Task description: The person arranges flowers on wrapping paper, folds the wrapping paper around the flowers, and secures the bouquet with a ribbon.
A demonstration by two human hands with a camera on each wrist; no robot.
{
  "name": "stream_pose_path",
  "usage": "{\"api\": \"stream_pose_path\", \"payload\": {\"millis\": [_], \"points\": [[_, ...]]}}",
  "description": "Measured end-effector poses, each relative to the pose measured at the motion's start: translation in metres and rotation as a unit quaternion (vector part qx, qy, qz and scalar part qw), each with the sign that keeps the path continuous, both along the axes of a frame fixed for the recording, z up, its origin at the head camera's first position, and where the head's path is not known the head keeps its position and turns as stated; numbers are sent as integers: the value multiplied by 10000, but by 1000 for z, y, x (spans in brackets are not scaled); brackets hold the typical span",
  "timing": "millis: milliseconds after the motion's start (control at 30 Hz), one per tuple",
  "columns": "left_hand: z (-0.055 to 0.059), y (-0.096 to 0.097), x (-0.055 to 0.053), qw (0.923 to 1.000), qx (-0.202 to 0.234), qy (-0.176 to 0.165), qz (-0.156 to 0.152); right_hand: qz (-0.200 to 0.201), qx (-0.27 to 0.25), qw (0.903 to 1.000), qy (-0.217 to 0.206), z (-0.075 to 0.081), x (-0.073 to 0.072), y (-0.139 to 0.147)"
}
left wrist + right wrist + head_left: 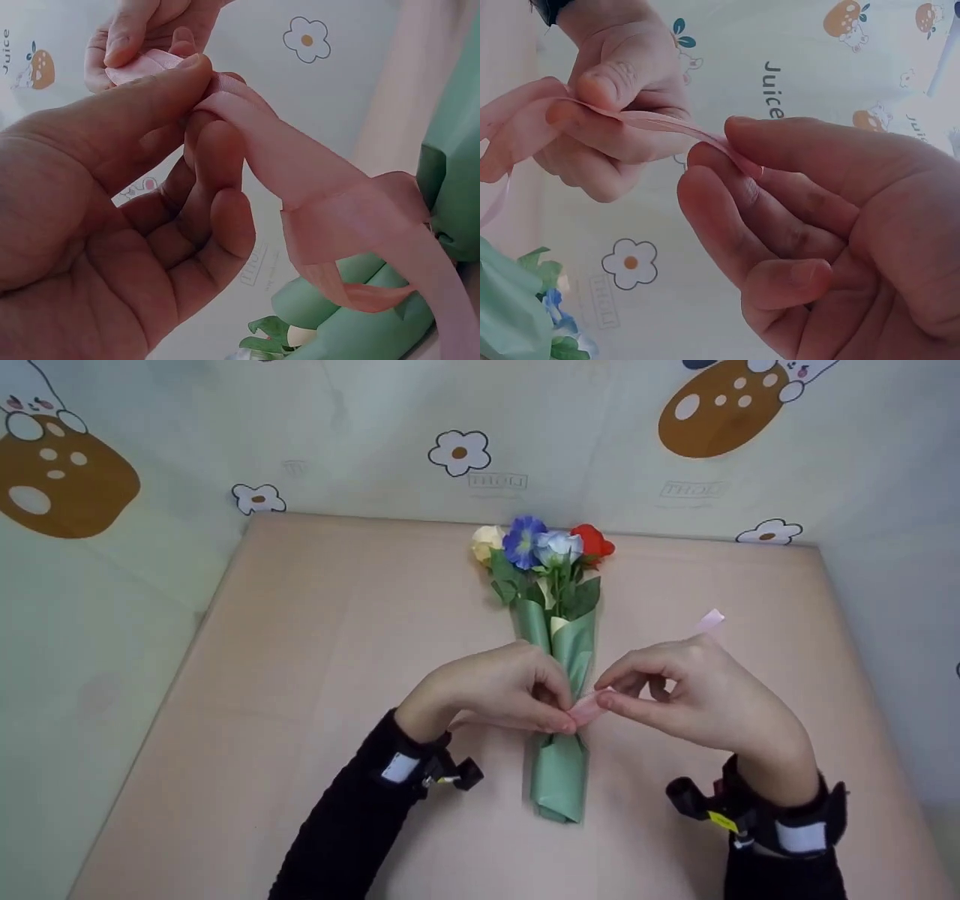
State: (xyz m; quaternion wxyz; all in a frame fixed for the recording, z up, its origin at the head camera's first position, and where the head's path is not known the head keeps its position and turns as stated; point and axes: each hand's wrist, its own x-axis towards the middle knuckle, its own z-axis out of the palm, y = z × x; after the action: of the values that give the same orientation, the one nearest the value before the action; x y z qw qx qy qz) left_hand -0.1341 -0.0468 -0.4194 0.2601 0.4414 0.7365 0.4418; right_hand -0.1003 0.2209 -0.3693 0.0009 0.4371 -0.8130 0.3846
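Note:
A bouquet in green wrapping paper [559, 787] lies on the table, its cream, blue, pale blue and red flowers [559, 547] at the far end. Pink ribbon [315, 169] loops around the wrapped stems. Over the bouquet's middle, my left hand [502, 690] pinches the ribbon between thumb and fingertips. Just to its right, my right hand [697, 690] pinches a stretch of the same ribbon [660, 120] between thumb and fingers. The ribbon spans the small gap between both hands. Another ribbon end shows behind the right hand in the head view.
The bouquet rests on a pale pink tabletop [300, 622]. Behind it stands a light backdrop [360, 427] printed with flowers and brown cartoon shapes. Each wrist bears a strapped-on camera, the left camera [469, 774] and the right camera [684, 796].

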Motion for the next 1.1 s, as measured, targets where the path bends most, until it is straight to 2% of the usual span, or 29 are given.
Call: {"api": "stream_pose_path", "payload": {"millis": [133, 233, 300, 367, 433, 533, 667, 767, 833, 867, 1000, 1067, 1100], "points": [[0, 1, 0, 9998, -62, 3, -211, -130, -71, 9998, 119, 3, 2, 4], [-3, -1, -3, 9989, 71, 11, -453, 113, -176, 9998, 71, 1, 2, 3], [-5, -3, -7, 9987, 193, -39, -465, 355, -252, 9991, -7, 0, 3, 1], [-8, -6, -11, 9997, 230, -52, -102, 564, -325, 9978, -117, 0, 3, -2], [-11, -6, -14, 9985, 130, 35, 538, 721, -411, 9963, -202, 0, 4, -5], [-17, -3, -15, 9876, -394, 280, 1492, 834, -476, 9950, -269, 0, 5, -8], [-26, 6, -10, 9704, -1230, 585, 1997, 956, -417, 9938, -379, 1, 5, -12], [-30, 11, -8, 9584, -1577, 786, 2246, 1003, -358, 9932, -479, 1, 6, -13], [-31, 10, -8, 9553, -1677, 775, 2307, 992, -330, 9931, -525, 1, 6, -14], [-31, 10, -9, 9568, -1695, 734, 2247, 989, -346, 9932, -498, 0, 6, -14], [-32, 11, -9, 9701, -1563, 61, 1855, 949, -475, 9940, -251, -3, 3, -14], [-34, 15, -7, 9731, -1502, -192, 1736, 887, -527, 9946, -89, -5, 1, -15], [-35, 18, -6, 9730, -1507, -214, 1733, 860, -546, 9948, -26, -5, 1, -15]]}}
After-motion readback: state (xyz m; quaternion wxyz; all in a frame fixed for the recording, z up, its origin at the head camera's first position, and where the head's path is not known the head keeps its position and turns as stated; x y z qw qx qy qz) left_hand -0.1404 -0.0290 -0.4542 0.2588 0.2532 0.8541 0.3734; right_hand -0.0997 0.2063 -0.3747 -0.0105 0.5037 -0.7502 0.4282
